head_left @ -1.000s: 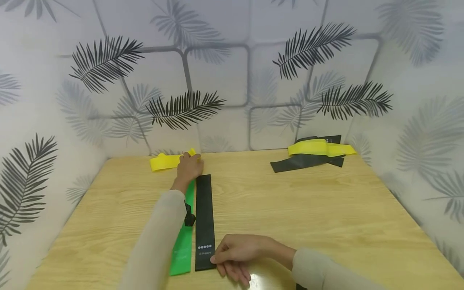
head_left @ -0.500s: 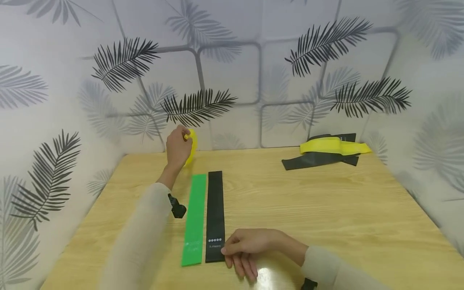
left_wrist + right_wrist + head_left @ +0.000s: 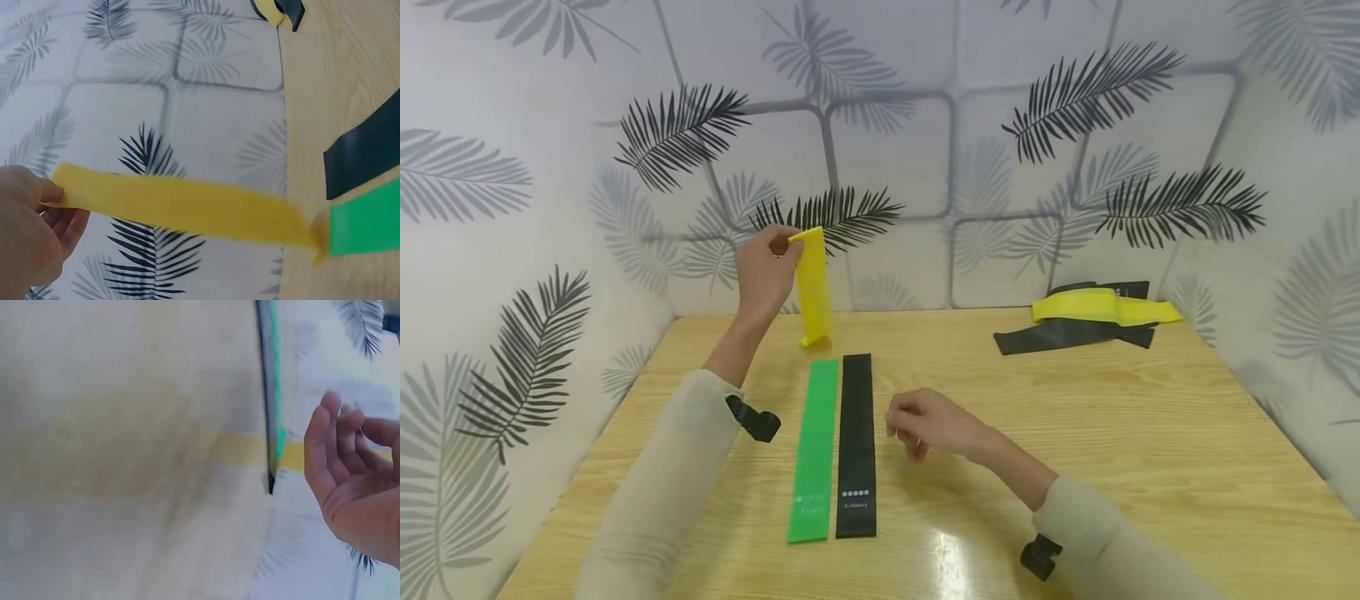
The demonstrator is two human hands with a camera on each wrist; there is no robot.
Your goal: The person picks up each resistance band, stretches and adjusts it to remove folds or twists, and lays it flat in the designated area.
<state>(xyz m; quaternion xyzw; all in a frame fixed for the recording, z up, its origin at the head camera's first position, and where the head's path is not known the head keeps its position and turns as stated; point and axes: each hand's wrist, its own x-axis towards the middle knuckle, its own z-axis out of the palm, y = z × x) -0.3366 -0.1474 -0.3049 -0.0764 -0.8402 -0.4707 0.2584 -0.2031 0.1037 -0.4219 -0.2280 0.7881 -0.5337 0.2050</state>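
My left hand (image 3: 765,271) pinches one end of a yellow resistance band (image 3: 813,287), which hangs down in front of the wall. In the left wrist view the yellow band (image 3: 181,203) stretches from the thumb and fingers to close by the table's back edge. A green resistance band (image 3: 814,450) and a black resistance band (image 3: 856,446) marked X-Heavy lie side by side, lengthwise on the table. Just right of the black band, my right hand (image 3: 936,423) hovers with loosely curled fingers. The right wrist view shows nothing in that hand (image 3: 356,475).
A pile of one yellow band (image 3: 1075,306) and black bands (image 3: 1037,337) lies at the table's back right. A patterned wall (image 3: 895,167) rises directly behind the wooden table (image 3: 1075,433).
My left hand has picked the yellow band up off the table's back left and raised it. My right hand has left the black band's near end and moved forward.
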